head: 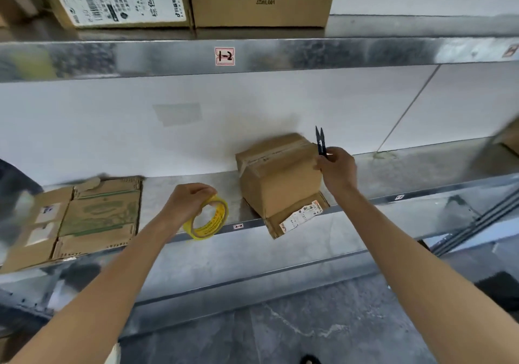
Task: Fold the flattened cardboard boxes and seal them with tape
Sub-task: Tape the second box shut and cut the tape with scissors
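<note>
Left hand (pixel 187 199), fingers curled, grips the tape (pixel 209 222) from above, at 8 o'clock of the box (pixel 278 175). Right hand (pixel 337 168) pinches the snips (pixel 320 141), tips toward 12 o'clock, touching the box's 3 o'clock edge. The box stands on the shelf (pixel 393 172), top taped shut, one flap open toward 6 o'clock. Flat boxes (pixel 98 215) lie at 9 o'clock.
</note>
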